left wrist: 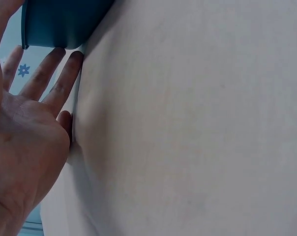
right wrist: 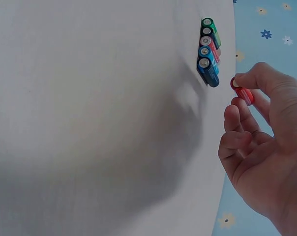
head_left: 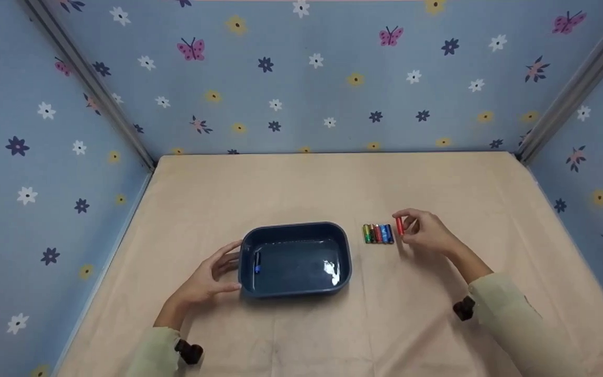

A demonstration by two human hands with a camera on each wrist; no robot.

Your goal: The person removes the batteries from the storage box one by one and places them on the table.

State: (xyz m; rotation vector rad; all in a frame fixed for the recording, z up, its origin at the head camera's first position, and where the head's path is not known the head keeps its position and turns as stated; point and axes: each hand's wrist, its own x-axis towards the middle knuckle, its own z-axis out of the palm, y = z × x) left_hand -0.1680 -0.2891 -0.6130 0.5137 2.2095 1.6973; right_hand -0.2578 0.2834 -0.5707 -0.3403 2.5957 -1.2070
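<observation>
The left hand [head_left: 208, 280] lies flat on the tan table cloth [head_left: 333, 183], fingers spread and straight, touching the left side of the dark blue plastic tub [head_left: 295, 258]. Inside the tub, near its left wall, lies one small blue battery [head_left: 257, 262]. Just right of the tub sits a tight row of little batteries [head_left: 378, 233], green, red and blue, side by side. Right beside that row, the right hand [head_left: 427, 232] pinches a small red battery [head_left: 399, 225] between thumb and finger.
</observation>
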